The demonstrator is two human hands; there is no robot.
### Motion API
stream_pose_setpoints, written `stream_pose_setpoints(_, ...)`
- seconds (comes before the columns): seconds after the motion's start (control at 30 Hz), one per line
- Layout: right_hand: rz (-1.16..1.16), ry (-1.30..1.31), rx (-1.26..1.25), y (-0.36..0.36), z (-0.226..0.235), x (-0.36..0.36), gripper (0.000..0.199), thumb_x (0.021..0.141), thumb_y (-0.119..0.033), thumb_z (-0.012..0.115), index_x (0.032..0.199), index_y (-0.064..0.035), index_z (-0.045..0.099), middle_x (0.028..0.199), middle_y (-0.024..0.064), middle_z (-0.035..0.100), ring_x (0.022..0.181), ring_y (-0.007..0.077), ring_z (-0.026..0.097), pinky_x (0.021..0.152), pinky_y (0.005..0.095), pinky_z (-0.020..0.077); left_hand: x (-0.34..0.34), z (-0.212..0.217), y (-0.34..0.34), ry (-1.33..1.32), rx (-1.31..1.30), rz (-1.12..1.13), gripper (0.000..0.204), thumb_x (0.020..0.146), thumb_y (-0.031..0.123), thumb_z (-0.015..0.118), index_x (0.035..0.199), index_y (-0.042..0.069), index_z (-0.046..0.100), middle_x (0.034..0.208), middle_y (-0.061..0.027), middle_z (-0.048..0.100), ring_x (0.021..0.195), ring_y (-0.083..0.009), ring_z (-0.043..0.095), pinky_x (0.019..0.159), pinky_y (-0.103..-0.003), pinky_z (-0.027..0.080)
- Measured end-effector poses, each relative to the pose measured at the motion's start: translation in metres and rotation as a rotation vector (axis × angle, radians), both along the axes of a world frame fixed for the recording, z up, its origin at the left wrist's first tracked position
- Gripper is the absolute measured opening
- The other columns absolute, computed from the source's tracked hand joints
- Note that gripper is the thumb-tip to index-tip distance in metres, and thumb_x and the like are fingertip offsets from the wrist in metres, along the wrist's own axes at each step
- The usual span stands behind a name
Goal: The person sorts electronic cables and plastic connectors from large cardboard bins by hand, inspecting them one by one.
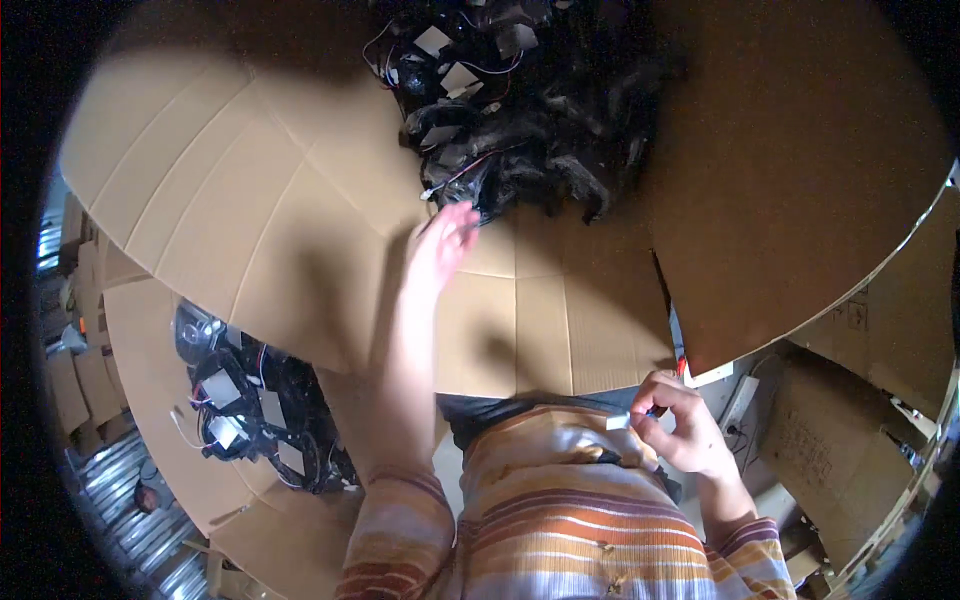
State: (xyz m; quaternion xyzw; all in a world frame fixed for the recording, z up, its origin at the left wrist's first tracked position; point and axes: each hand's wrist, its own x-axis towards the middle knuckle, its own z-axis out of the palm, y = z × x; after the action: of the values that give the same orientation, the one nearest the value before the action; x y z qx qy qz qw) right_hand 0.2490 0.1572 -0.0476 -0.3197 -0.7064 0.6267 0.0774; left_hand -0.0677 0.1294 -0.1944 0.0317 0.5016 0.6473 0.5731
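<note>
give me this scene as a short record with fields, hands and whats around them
left hand: left hand stretched forward, fingertips at the edge of the pile of black wired parts, nothing gripped
right hand: right hand close to the body, pinching a small white piece
surface: flattened cardboard sheets
lower left: open cardboard box with more black parts with white labels
clothing: striped sweater

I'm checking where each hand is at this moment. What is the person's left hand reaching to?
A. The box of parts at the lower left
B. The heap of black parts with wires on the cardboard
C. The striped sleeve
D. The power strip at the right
B: the left hand stretches forward, its fingertips at the near edge of the heap of black parts lying on the cardboard.
</note>
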Motion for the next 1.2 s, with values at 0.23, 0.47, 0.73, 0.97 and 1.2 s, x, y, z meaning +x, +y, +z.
stream_pose_setpoints(0.23, -0.002, -0.090, -0.101, 0.004, -0.002, -0.020, 0.009, 0.068, -0.006, 0.054, 0.072, 0.0013, 0.051, 0.068, 0.0089, 0.049, 0.063, 0.0196, 0.048, 0.055, 0.0266, 0.0371, -0.027, -0.115, 0.093, -0.291, -0.257, 0.512, 0.043, 0.078, 0.033, 0.049, 0.100, -0.004, 0.042, 0.095, -0.0133, 0.049, 0.081, -0.0243, 0.048, 0.083, -0.035, 0.036)
stream_pose_setpoints(0.47, 0.025, -0.162, -0.086, -0.005, -0.012, -0.027, 0.006, 0.066, -0.003, 0.052, 0.069, 0.0014, 0.050, 0.069, 0.0085, 0.049, 0.064, 0.0169, 0.047, 0.057, 0.0253, 0.0364, -0.043, -0.168, 0.129, -0.133, -0.101, 1.100, 0.031, 0.081, 0.024, 0.037, 0.097, 0.000, 0.049, 0.095, -0.0117, 0.053, 0.083, -0.0239, 0.051, 0.076, -0.036, 0.042)
stream_pose_setpoints(0.73, -0.020, -0.165, -0.301, -0.003, -0.018, -0.034, 0.010, 0.076, 0.004, 0.046, 0.082, -0.0013, 0.051, 0.080, 0.0027, 0.049, 0.073, 0.0100, 0.044, 0.066, 0.0211, 0.0359, -0.025, -0.120, 0.139, 0.547, -0.327, 0.876, 0.029, 0.081, 0.022, 0.040, 0.072, -0.001, 0.056, 0.069, -0.0141, 0.057, 0.067, -0.0277, 0.054, 0.063, -0.036, 0.040)
stream_pose_setpoints(0.97, 0.002, -0.061, -0.244, 0.000, -0.038, -0.037, 0.006, 0.068, -0.001, 0.052, 0.068, -0.0005, 0.046, 0.068, 0.0020, 0.043, 0.064, 0.0086, 0.039, 0.057, 0.0202, 0.0305, 0.000, -0.004, 0.115, 1.018, 0.133, 0.647, 0.014, 0.085, 0.009, 0.034, 0.084, 0.001, 0.045, 0.073, -0.0075, 0.051, 0.058, -0.0123, 0.048, 0.052, -0.025, 0.040)
stream_pose_setpoints(1.2, -0.038, -0.067, -0.191, -0.015, -0.023, -0.031, 0.008, 0.065, 0.004, 0.050, 0.073, 0.0011, 0.050, 0.069, 0.0062, 0.048, 0.066, 0.0130, 0.045, 0.060, 0.0222, 0.0352, 0.040, 0.032, 0.072, 0.760, 0.394, 0.387, 0.018, 0.080, 0.000, 0.041, 0.096, 0.003, 0.049, 0.064, -0.0002, 0.044, 0.056, -0.0077, 0.041, 0.051, -0.021, 0.037)
